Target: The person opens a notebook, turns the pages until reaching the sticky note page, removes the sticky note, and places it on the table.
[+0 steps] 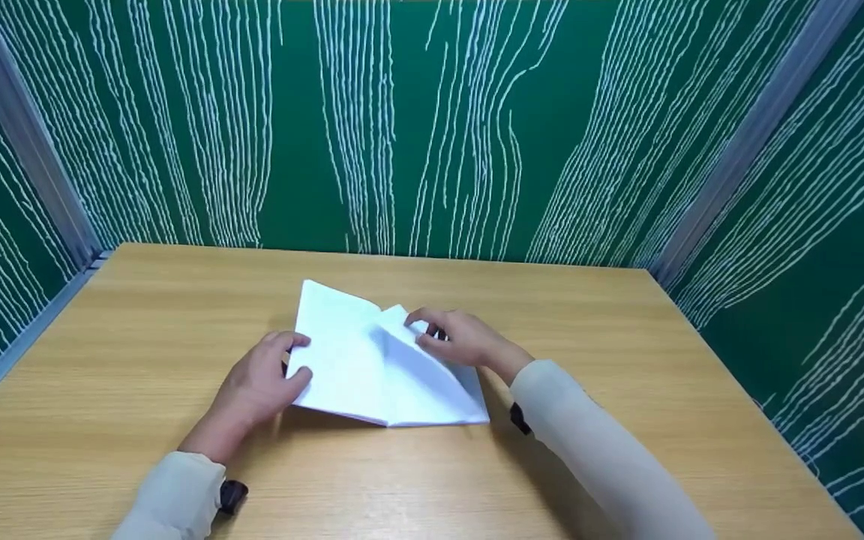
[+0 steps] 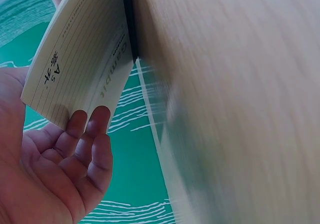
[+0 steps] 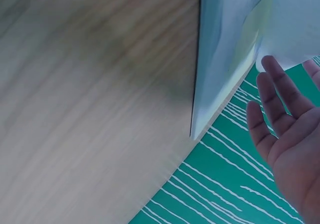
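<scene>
An open notebook (image 1: 338, 352) with blank white pages lies on the table, its left half tilted up. My left hand (image 1: 263, 379) holds the left edge, thumb over the page. In the left wrist view, the curled fingers of the left hand (image 2: 75, 164) are against the notebook's outer cover (image 2: 80, 58), which has ruled lines, print and handwriting. A loose page (image 1: 424, 375) on the right half stands raised and curved. My right hand (image 1: 469, 341) is beside it, thumb and index finger apart. The right wrist view shows the other fingers of the right hand (image 3: 295, 129) extended, fingertips at the page edge.
The notebook rests on a wooden table (image 1: 177, 300). Green panels (image 1: 432, 150) with wavy white lines stand behind it and at both sides, joined by grey posts (image 1: 762, 127). A dark strap piece (image 1: 233, 496) sits at the left sleeve.
</scene>
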{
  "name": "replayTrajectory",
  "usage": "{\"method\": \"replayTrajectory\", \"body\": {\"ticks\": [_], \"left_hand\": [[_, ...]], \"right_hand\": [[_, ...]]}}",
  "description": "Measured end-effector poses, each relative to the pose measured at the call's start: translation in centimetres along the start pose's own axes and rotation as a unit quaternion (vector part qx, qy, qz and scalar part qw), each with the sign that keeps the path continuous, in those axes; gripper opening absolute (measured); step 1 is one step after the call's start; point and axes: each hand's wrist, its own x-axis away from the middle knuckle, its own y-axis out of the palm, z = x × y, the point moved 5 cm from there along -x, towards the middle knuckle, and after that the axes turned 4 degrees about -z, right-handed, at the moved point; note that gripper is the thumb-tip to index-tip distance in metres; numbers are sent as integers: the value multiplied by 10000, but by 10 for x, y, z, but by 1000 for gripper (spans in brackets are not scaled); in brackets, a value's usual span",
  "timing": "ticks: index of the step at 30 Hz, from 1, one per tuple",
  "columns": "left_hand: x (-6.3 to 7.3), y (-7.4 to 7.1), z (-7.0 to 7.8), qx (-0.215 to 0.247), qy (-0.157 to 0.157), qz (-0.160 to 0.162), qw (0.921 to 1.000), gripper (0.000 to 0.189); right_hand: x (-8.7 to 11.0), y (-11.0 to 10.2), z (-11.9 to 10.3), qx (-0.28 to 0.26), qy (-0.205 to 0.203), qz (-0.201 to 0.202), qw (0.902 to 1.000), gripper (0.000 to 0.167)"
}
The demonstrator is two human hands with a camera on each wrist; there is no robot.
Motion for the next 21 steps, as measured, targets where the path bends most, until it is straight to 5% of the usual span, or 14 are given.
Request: {"method": "replayTrajectory", "body": {"ticks": [21], "left_hand": [[-1,0,0,198,101,-16,9998,65]], "right_hand": [[0,6,-28,746,-747,-151,9943,38]]}}
